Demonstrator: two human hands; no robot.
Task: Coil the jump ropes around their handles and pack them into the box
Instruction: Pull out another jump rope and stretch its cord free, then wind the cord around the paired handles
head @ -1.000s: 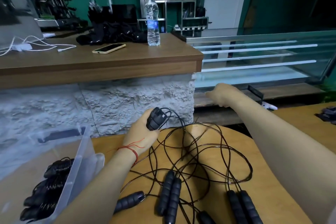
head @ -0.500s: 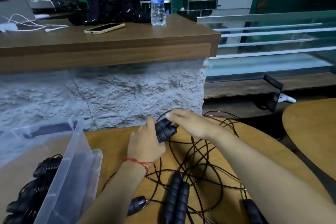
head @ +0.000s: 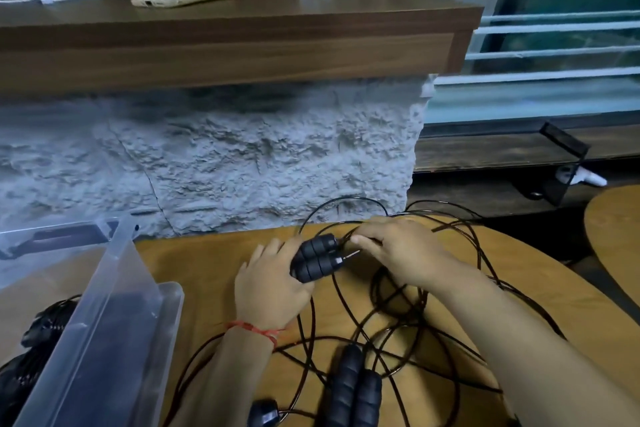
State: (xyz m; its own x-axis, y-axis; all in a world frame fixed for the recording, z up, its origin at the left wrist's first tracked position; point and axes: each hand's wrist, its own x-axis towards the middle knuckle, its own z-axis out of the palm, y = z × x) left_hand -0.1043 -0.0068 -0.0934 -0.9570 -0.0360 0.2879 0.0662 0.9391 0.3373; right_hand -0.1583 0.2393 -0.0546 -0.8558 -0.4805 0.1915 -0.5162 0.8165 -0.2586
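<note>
Head view: a pair of black ribbed handles (head: 317, 258) lies side by side in the left hand (head: 273, 288), whose fingers wrap them from below while the ends point toward 2 o'clock. The right hand (head: 398, 253) pinches the thin black cord (head: 341, 243) right at the handle tips, fingers narrow and closed on it. From there the cord arcs up toward 12 o'clock and falls into a loose tangle of black rope loops (head: 398, 329) spread over the round wooden worktop (head: 207, 263). At 6 o'clock from the hands, a second pair of handles (head: 353, 388) lies flat among the loops, and a single handle end (head: 264, 418) shows at the bottom edge. At 8 o'clock stands a clear plastic box (head: 93, 340), its near wall just beside the left forearm; dark coiled ropes (head: 38, 340) show through it. Bare worktop lies between the box and the left hand. The worktop's far edge runs close along a rough stone wall (head: 207, 156) under a wooden counter (head: 225, 45) at 12 o'clock. The rope loops overhang the rim at 2 o'clock. A second round table (head: 616, 229) sits apart at 3 o'clock.
</note>
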